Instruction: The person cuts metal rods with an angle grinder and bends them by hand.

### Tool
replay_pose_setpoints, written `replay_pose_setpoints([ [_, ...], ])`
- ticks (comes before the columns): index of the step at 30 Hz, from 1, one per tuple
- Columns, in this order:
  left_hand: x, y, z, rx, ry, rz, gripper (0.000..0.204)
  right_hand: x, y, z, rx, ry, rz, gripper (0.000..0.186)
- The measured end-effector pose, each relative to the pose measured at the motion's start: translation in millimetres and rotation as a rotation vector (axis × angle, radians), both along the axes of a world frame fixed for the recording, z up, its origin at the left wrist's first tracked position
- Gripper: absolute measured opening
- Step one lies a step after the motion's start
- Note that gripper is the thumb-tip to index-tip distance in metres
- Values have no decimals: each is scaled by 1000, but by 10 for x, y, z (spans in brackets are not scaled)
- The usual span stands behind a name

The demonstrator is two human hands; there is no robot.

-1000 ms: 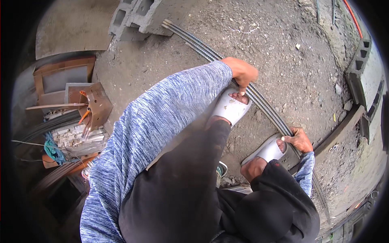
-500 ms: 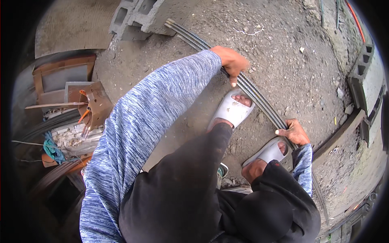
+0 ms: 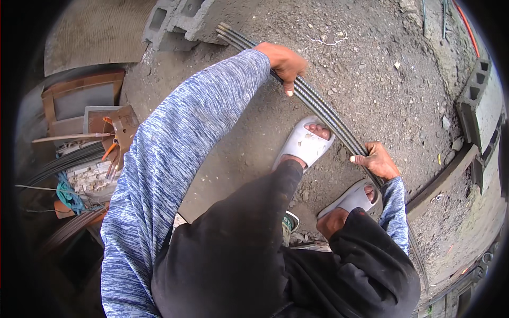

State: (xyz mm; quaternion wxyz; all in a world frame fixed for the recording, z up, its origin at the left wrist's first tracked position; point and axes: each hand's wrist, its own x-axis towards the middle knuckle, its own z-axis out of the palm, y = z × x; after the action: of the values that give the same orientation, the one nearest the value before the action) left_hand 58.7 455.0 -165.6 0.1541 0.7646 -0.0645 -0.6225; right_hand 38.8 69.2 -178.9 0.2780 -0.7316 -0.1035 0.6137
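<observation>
A bundle of several ribbed steel rebars [image 3: 324,110] runs slantwise from the upper middle down to the lower right, passing just beyond my feet in white slides [image 3: 306,145]. My left hand [image 3: 285,64] is wrapped over the bundle toward its far left end, thumb on the near side. Lower down, my right hand [image 3: 376,160] closes round the same bars above my right foot. Part of the bundle is hidden under each hand, and its lower right stretch goes behind my right sleeve [image 3: 396,204].
Hollow concrete blocks [image 3: 177,24] stand at the upper left, more blocks [image 3: 473,100] at the right beside a board [image 3: 442,179]. Scrap and wooden frames [image 3: 79,103] are heaped at the left. Another shoe [image 3: 290,221] shows between my legs. The ground [image 3: 382,69] is gravelly dirt.
Both hands have shifted up and to the left along the line of the bars, the left one farther. They still grip the bundle, and my feet have stayed in place.
</observation>
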Motion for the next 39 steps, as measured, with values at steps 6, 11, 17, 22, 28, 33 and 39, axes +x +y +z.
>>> replay_pose_setpoints([
  [6,-35,160,-16,-45,-40,72,34,3,138,27,14,2,-11,31],
  [11,-58,188,11,12,-76,84,37,-32,213,15,34,-22,-37,34],
  [17,42,65,-238,-112,-151,-83,45,-176,37,153,96,-350,-20,71],
  [22,-131,2,-51,-115,-288,138,63,-659,-543,354,84,-732,-38,89],
  [28,-512,-1518,408,-280,-751,-134,74,-1338,-2027,380,-392,-916,-129,85],
  [33,-793,-1511,150,-180,-835,-158,55,-1349,-2117,231,-265,-972,-271,53],
  [39,-883,-1498,264,-97,-881,-274,68,-1491,-2098,172,-197,-956,-517,62],
])
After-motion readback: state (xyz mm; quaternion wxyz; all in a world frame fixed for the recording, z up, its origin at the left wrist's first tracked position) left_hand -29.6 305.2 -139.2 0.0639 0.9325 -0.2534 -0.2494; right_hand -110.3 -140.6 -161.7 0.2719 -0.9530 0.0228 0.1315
